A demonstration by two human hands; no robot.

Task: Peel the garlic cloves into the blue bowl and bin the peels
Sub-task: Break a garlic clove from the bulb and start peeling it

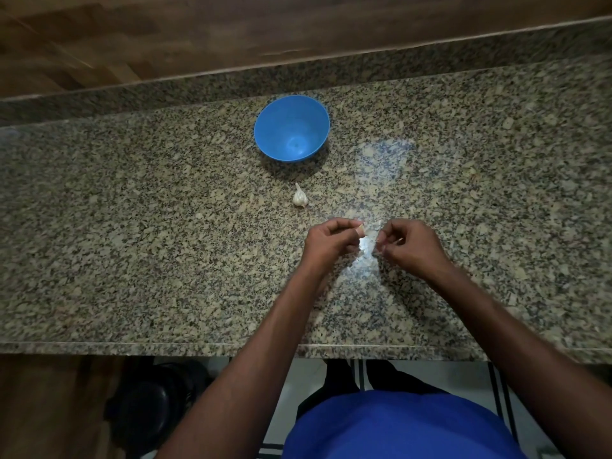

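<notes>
A blue bowl (291, 128) stands on the granite counter (132, 226), and nothing shows inside it. A white garlic bulb (300, 197) lies just in front of the bowl. Nearer to me, my left hand (331, 240) pinches a pale garlic clove (459, 230) between thumb and fingers. My right hand (410, 246) sits close beside it, its curled fingertips pinching a thin whitish piece of peel (376, 235) that hangs between the two hands. Both hands hover low over a bright glare patch on the counter.
The counter's front edge (198, 346) runs across below my forearms. A raised granite ledge (331, 71) and a wooden wall lie behind the bowl. A dark round object (149, 409) stands on the floor at lower left.
</notes>
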